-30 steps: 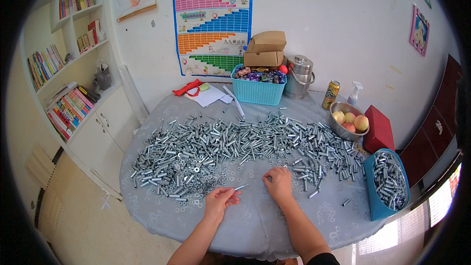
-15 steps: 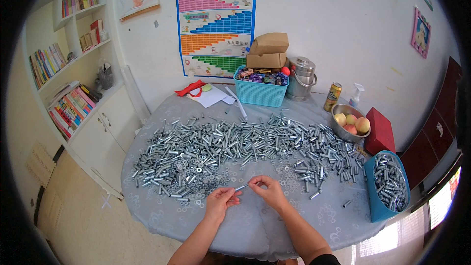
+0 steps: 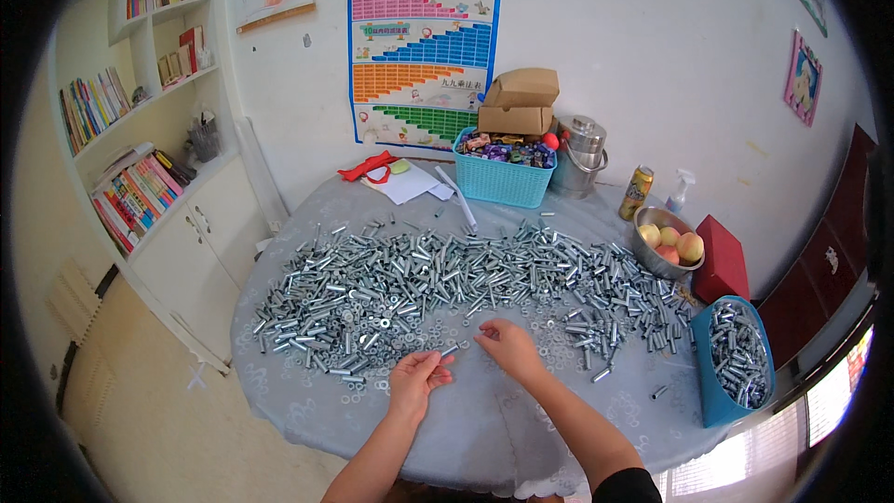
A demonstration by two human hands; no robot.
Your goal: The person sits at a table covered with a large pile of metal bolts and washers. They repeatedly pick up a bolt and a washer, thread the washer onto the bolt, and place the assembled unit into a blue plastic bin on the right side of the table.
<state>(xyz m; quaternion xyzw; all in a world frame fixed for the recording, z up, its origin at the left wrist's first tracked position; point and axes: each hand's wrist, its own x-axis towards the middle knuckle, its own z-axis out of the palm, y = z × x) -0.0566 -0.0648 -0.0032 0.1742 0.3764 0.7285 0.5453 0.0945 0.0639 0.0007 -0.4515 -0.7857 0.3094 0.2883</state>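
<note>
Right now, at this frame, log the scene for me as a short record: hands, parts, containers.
Left hand: pinches a small metal cylinder
Right hand: beside the cylinder's tip, apart from it; grip contents unclear
Loose parts: heap of metal cylinders and flat washers on grey tablecloth
Right side: blue bin of metal cylinders
Back: light-blue basket, metal canister

Two bare forearms reach in from the lower edge, angling toward each other. The bare left hand (image 3: pixel 416 386) is turned with its thumb side up, its thumb and fingers (image 3: pixel 435 373) pinched together. The bare right hand (image 3: pixel 510 346), slightly farther forward, is bent inward with fingers curled, apart from the left. A short black fabric sleeve (image 3: pixel 629 487) covers the right arm near the elbow.
</note>
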